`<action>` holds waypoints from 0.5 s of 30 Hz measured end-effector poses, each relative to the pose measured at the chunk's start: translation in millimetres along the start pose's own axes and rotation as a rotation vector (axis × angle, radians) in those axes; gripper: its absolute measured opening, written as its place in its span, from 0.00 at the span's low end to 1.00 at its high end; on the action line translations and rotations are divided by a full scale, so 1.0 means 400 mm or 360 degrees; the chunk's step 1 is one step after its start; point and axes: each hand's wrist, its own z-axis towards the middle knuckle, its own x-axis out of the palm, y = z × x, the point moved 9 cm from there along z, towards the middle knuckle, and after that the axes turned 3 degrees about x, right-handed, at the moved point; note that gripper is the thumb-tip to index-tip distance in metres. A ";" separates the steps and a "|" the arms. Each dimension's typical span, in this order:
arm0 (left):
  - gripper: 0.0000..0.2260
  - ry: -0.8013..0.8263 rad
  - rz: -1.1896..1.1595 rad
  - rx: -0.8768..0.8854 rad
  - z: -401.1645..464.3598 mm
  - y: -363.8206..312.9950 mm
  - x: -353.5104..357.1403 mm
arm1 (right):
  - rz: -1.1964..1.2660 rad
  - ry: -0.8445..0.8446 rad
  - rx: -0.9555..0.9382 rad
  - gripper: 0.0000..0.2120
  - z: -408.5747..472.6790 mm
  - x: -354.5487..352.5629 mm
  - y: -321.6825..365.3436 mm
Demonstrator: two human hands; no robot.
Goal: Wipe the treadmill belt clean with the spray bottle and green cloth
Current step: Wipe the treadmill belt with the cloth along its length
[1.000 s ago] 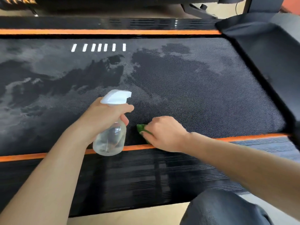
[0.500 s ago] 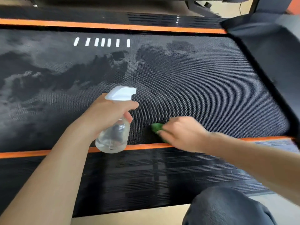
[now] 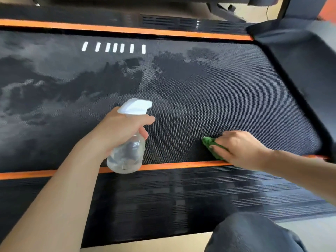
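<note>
The black textured treadmill belt (image 3: 209,91) fills the middle of the view, with dark wet patches and paler dusty ones. My left hand (image 3: 120,130) grips a clear spray bottle (image 3: 127,153) with a white trigger head, held just above the belt's near edge. My right hand (image 3: 240,148) holds the green cloth (image 3: 211,145) down on the belt near the front orange strip, right of the bottle. Only a small part of the cloth shows past my fingers.
Orange strips (image 3: 172,165) border the belt front and back. A ribbed black side rail (image 3: 181,197) runs along the near side. The dark motor cover (image 3: 305,60) rises at the right end. My knee (image 3: 251,233) is at the bottom right.
My right hand has slid the cloth to the right along the belt's near edge. The left hand with the bottle has stayed in about the same place.
</note>
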 end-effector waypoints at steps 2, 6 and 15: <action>0.10 -0.0011 0.0002 -0.0007 0.000 0.001 -0.005 | 0.0047 -0.0078 0.0000 0.24 0.036 -0.003 0.098; 0.10 -0.0015 -0.0002 -0.0021 -0.002 0.004 -0.005 | 0.0236 0.0143 -0.0165 0.20 0.176 0.052 0.335; 0.11 -0.0002 -0.0017 -0.0048 -0.004 0.019 -0.016 | 0.0046 -0.0040 -0.0250 0.23 0.074 0.014 0.149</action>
